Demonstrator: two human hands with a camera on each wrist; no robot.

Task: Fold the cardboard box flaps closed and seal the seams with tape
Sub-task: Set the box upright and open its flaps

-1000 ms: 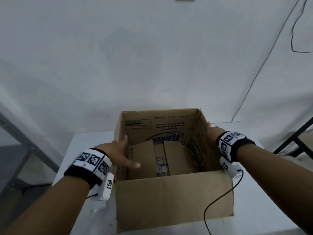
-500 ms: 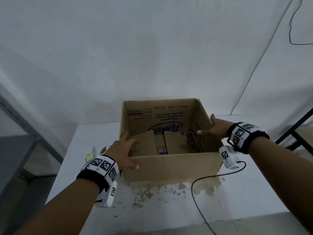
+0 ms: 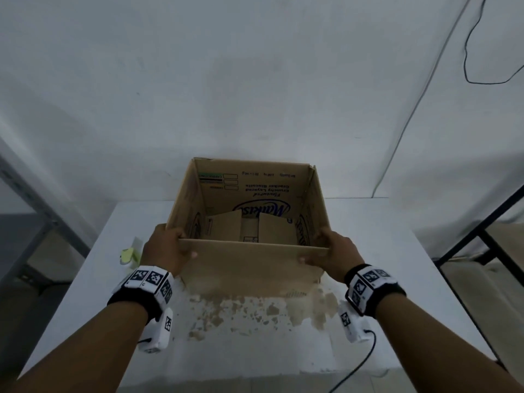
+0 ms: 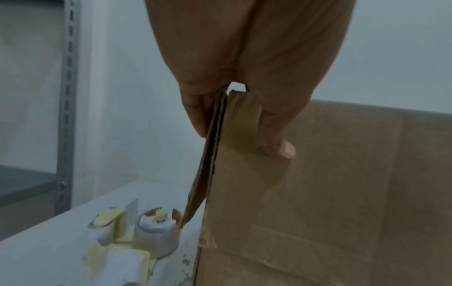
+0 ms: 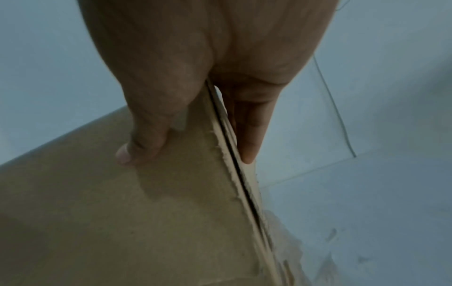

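The cardboard box now stands farther from the person on the white surface, near the back wall, where half a second ago it sat closer and one second ago it filled the lower part of the head view. A patch of brown residue on the surface in front of the box is exposed by this shift. The box is open at the top; its four upper flaps stand upright, none folded, and two inner flaps lie at the bottom with a gap between them. The left hand has moved from the left wall to the near left corner and now pinches it, thumb on the front panel and fingers on the side panel. The right hand has likewise come to the near right corner and grips it, thumb on the front, fingers round the side. A tape roll stands on the surface just beside the box's left corner, with a small yellow-and-white item next to it. Judgement: positioning appears complete; folding has not begun and no seam is taped.
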